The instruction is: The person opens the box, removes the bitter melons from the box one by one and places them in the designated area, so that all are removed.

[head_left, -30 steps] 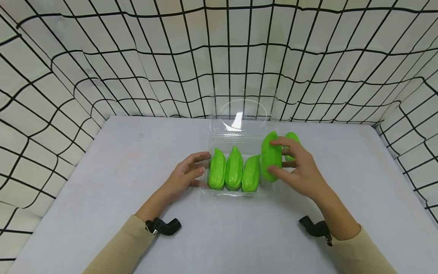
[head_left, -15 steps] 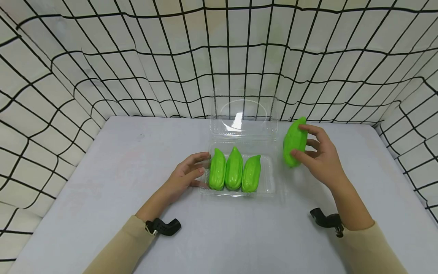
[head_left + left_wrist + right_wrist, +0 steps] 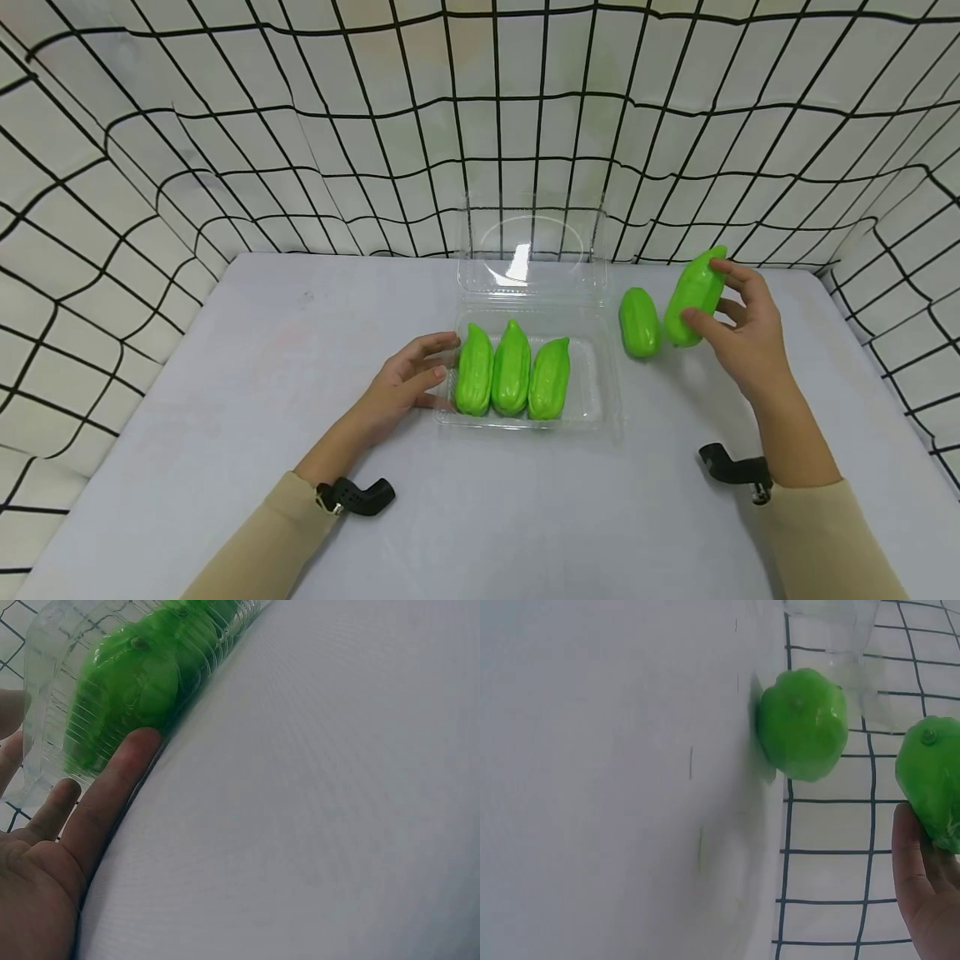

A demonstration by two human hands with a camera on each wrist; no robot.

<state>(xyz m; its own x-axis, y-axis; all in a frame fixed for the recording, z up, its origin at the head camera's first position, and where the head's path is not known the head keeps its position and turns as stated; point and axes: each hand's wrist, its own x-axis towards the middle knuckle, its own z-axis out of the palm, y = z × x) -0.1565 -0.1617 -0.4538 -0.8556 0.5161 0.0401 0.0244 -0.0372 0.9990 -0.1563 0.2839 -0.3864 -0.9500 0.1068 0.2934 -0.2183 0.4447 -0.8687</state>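
Note:
A clear plastic clamshell box (image 3: 588,392) lies with its lid raised behind it. Inside, side by side, are three glossy green ridged toy fruits (image 3: 512,371) with pointed tips; the right part of the box holds none. My left hand (image 3: 408,375) rests against the box's left side with fingers extended; in the left wrist view a fingertip (image 3: 142,742) lies along its ribbed wall. My right hand (image 3: 742,329) grips another green toy fruit (image 3: 695,297), thumb on one side and fingers on the other, tip up and slanting right. One more toy fruit (image 3: 640,323) lies on the table right of the box.
The white table (image 3: 300,358) is bordered at the back and sides by black netting (image 3: 525,133) in front of white sheeting. The box's clear lid (image 3: 532,250) stands tilted toward the back net. Both wrists wear a black camera mount (image 3: 365,497).
My right hand has carried the held toy fruit rightward and a little away from me, from the box's right side past the fruit lying on the table. The left hand stays put.

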